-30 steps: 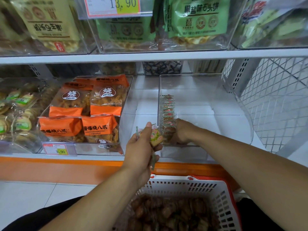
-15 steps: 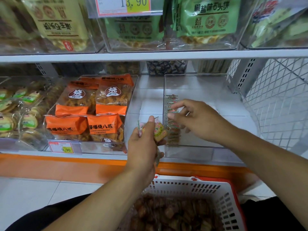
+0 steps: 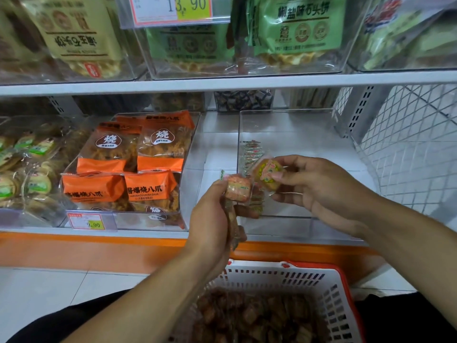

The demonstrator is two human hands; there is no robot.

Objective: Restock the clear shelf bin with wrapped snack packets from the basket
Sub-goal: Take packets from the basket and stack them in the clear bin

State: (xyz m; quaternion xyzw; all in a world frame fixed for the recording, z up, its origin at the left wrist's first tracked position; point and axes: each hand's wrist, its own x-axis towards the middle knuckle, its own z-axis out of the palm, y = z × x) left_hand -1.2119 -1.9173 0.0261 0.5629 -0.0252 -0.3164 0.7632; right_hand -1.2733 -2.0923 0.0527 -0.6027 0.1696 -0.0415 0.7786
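White shop shelving (image 3: 222, 81), two tiers of clear bins. Price tags read "13.90" (image 3: 173, 8) above and "9.90" (image 3: 92, 222) below. Orange snack bags (image 3: 146, 167) at left carry Chinese print. Clear shelf bin (image 3: 291, 125), right of centre, holds a row of small packets on edge (image 3: 250, 154) along its left wall. Right hand (image 3: 319, 189) pinches a yellow-green wrapped snack packet (image 3: 267, 173), face toward camera, at the bin's front. Left hand (image 3: 210, 226) grips several packets (image 3: 238, 189); lower ones hidden. White-and-red basket (image 3: 309, 278) below, cut off, contents blurred.
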